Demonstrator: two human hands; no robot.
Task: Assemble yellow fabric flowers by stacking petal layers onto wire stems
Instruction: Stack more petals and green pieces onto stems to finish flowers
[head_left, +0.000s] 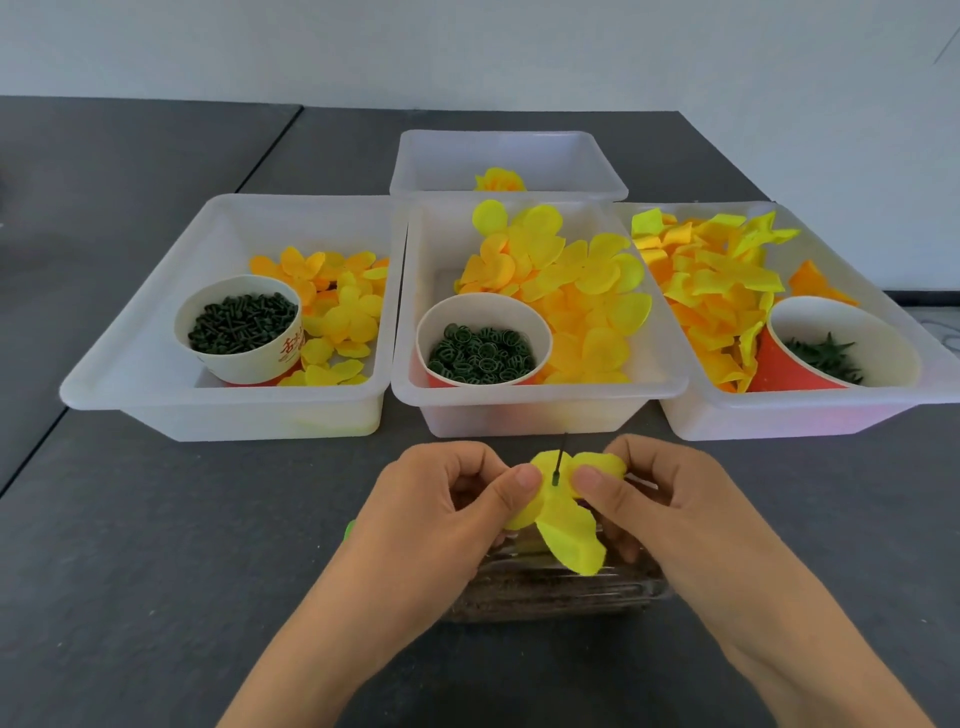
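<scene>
A yellow fabric petal layer (563, 519) sits between both hands near the table's front, with a thin dark wire stem (560, 460) poking up through its centre. My left hand (447, 499) pinches the layer's left side with the thumb on top. My right hand (660, 493) pinches the right side the same way. Loose yellow petals fill the left bin (228, 410), the middle bin (535, 415) and the right bin (779, 415). A finished yellow flower (500, 180) lies in the far bin (509, 150).
A paper cup of dark green pegs (241, 325) stands in the left bin, a cup of green rings (483, 353) in the middle bin, a tilted red cup of green calyxes (826, 353) in the right. A clear plastic container (561, 592) lies under my hands.
</scene>
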